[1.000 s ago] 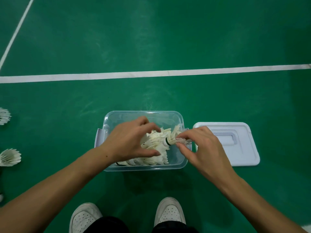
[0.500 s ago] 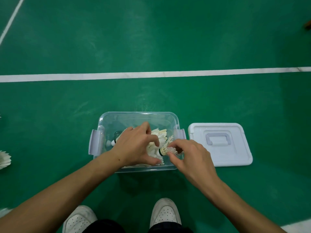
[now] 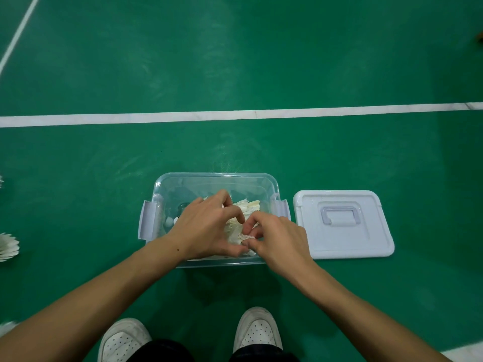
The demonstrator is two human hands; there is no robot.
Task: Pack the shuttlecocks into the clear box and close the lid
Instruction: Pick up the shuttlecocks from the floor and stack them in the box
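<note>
Both hands, left hand point(image 3: 206, 228) and right hand point(image 3: 277, 239), curl together around the shuttlecocks point(image 3: 247, 209) inside the clear box point(image 3: 217, 178), apparently gripping feathers. The lid point(image 3: 342, 224) lies just right on the floor.

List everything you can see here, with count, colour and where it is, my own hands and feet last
clear box: one, transparent with pale side latches, on the floor centre
packed shuttlecocks: several, white, inside the box; count hidden
lid: one, pale lilac-white, on the floor right of the box
loose shuttlecocks: at least two, white, left edge
court lines: white, on green floor
left hand: in the box, on the feathers
right hand: in the box, pinching feathers
shoes: two, white, bottom
</note>
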